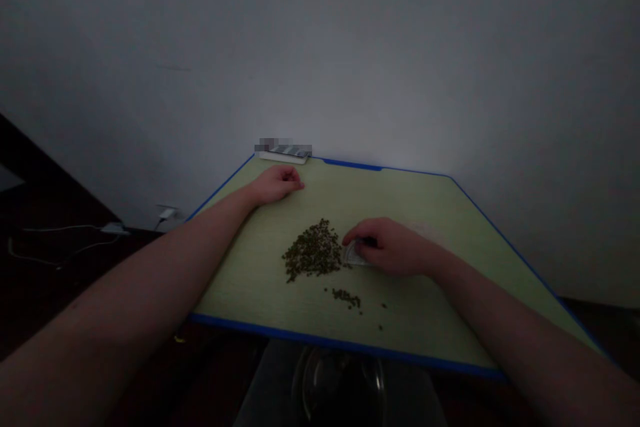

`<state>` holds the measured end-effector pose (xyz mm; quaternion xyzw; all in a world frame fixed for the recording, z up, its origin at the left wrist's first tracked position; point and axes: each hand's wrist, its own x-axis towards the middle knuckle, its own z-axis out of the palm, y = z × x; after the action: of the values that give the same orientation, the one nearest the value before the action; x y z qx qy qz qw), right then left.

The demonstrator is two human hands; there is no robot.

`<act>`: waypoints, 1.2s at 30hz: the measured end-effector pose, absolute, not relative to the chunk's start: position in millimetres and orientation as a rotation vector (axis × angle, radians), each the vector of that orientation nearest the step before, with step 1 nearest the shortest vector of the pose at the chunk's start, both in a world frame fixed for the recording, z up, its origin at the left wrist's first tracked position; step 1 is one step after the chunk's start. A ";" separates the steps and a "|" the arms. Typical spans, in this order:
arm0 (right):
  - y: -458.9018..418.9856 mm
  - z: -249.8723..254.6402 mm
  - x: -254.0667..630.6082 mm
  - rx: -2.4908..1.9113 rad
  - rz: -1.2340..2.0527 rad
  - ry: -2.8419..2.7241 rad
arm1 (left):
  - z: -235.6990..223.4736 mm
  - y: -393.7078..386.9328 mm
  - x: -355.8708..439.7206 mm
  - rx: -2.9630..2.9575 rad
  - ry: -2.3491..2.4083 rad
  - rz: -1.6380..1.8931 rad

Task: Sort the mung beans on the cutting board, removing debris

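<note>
1. Two bare forearms reach in from the lower corners toward a pale green tabletop (400, 197) with a bright blue edge. At the far left, on the dark floor, lies a thin white cable (65, 235), which runs toward a small white plug (167, 213) at the base of a plain pale wall (320, 47).
2. Left of centre, the left hand (277, 185) rests palm down near the far edge of the tabletop, closed in a loose fist, with nothing showing in it.
3. Just beyond that hand, on the far edge, sits a flat white box (283, 155) with a striped top, partly blurred.
4. At the middle of the tabletop lies a loose heap of small dark green mung beans (313, 250), well apart from the left hand.
5. Below the near edge, dim and hard to make out, a round glass bowl (340, 380) stands apart from the tabletop.
6. Nearer than the heap, a small cluster of beans (346, 298) lies on the tabletop, with a few strays to its right.
7. Right of the heap, the right hand (390, 247) is curled and grips a pale translucent scrap (353, 255), of uncertain material, whose edge sits just beside the beans.
</note>
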<state>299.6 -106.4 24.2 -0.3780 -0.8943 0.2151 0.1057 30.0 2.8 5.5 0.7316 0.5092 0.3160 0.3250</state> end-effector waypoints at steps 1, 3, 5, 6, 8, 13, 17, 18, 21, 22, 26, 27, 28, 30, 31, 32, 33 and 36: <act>-107.1 25.0 299.5 -1.120 0.648 -2.638 | 5.7 2.5 29.9 1.920 1.334 0.831; -108.2 26.4 299.8 -1.136 0.657 -2.640 | 5.6 2.3 29.6 1.923 1.329 0.836; -108.9 27.3 300.2 -1.149 0.663 -2.642 | 5.2 2.8 29.1 1.922 1.322 0.840; -109.2 27.5 300.3 -1.154 0.663 -2.642 | 4.9 3.1 28.9 1.923 1.320 0.840; -109.6 27.3 300.3 -1.166 0.663 -2.643 | 4.4 3.8 28.6 1.927 1.325 0.840; -112.4 27.0 298.1 -1.137 0.671 -2.664 | 4.5 3.8 28.7 1.923 1.322 0.834; -116.8 29.3 295.9 -1.066 0.693 -2.706 | 5.6 2.1 29.5 1.918 1.329 0.832; -118.1 30.1 295.6 -1.052 0.707 -2.716 | 5.9 1.7 29.7 1.916 1.334 0.833; -122.0 32.5 295.4 -0.993 0.742 -2.754 | 6.7 0.7 30.2 1.912 1.342 0.838; -123.2 33.3 295.5 -0.977 0.752 -2.771 | 7.0 0.4 30.4 1.911 1.343 0.839; -126.2 35.8 296.4 -0.937 0.793 -2.828 | 8.6 -0.5 31.3 1.909 1.341 0.828; -126.5 36.1 296.5 -0.929 0.796 -2.831 | 8.8 -0.5 31.5 1.908 1.342 0.827; -126.6 36.3 296.4 -0.926 0.789 -2.828 | 8.9 -0.4 31.6 1.906 1.342 0.829; -126.4 36.5 295.0 -0.940 0.753 -2.803 | 8.5 0.2 31.6 1.904 1.337 0.833; -126.3 36.5 293.7 -0.955 0.731 -2.786 | 8.0 0.6 31.4 1.905 1.332 0.836; -126.3 36.5 291.9 -0.971 0.705 -2.770 | 7.4 1.1 31.1 1.909 1.331 0.839; -126.4 36.6 289.6 -0.982 0.678 -2.757 | 6.7 1.7 30.7 1.913 1.333 0.843; -127.8 37.4 281.7 -0.936 0.626 -2.745 | 4.9 3.0 29.4 1.931 1.345 0.848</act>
<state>281.7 -127.8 37.4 -0.3143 -0.9216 0.2101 0.0874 29.4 3.0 4.9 0.7328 0.5104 0.3217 0.3148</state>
